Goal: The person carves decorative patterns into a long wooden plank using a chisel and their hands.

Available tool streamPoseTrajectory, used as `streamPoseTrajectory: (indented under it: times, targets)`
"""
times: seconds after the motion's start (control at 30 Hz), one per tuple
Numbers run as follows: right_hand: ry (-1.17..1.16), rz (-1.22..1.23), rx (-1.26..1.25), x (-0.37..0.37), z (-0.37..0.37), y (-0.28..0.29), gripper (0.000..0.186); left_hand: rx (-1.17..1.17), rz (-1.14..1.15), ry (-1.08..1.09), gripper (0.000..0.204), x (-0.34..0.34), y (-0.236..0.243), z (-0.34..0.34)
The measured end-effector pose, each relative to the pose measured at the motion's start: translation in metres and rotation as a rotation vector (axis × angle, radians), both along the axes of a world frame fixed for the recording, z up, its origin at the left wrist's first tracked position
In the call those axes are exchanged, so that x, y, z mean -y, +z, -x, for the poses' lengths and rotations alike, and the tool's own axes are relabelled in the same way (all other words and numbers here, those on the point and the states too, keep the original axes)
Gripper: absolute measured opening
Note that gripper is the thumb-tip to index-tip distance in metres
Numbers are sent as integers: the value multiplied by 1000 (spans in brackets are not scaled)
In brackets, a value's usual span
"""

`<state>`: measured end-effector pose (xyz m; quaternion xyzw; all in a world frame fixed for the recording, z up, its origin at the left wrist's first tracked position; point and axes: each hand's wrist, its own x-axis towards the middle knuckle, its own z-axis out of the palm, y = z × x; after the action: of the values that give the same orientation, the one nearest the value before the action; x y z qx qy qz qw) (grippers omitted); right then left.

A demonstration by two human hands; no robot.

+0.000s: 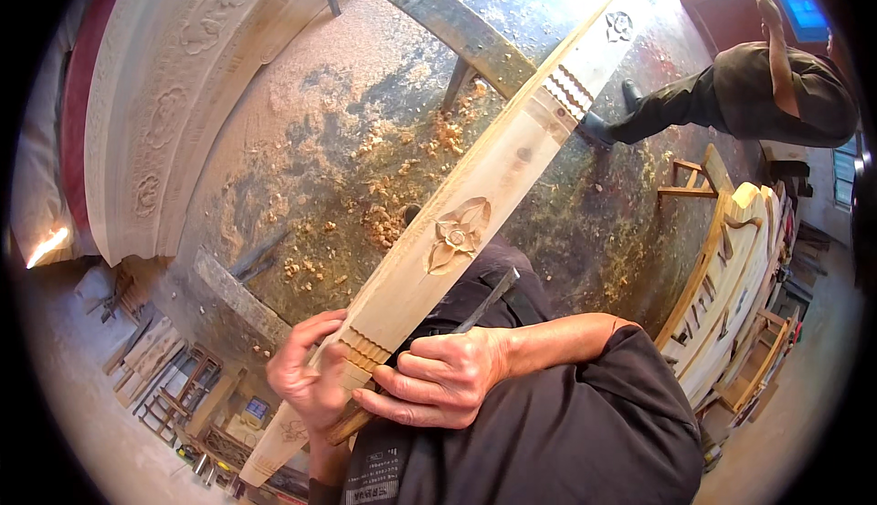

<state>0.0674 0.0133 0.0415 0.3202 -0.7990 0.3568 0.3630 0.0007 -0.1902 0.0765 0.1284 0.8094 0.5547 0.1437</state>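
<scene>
A long pale wooden beam [402, 268] runs slantwise from lower left to upper right across my lap. Carved flowers, such as one flower [457, 236], and bands of wavy notches [365, 345] mark its face. My left hand [311, 368] is at the beam's near-left edge beside a notched band, its fingers bent but apart and partly blurred. My right hand [443, 377] is closed round a chisel [489, 302]. The chisel's metal blade sticks out up and to the right, and its wooden handle comes out below the hand, near my left wrist.
A low bench [438, 12] supports the beam's far part. Wood shavings [393, 176] litter the floor. Large carved panels [155, 131] stand at left. Another person [767, 85] sits at upper right. At right, a pale plank [722, 313] bears several tools.
</scene>
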Motion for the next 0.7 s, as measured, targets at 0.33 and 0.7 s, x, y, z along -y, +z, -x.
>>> streamPoseTrajectory:
  times: [0.33,0.7]
  targets:
    - [-17,-31,166,16,14,-10,46,490,-529,221,73,28,-16,8]
    - [104,48,353,47,47,-35,42,623,-493,66,108,66,-21,29]
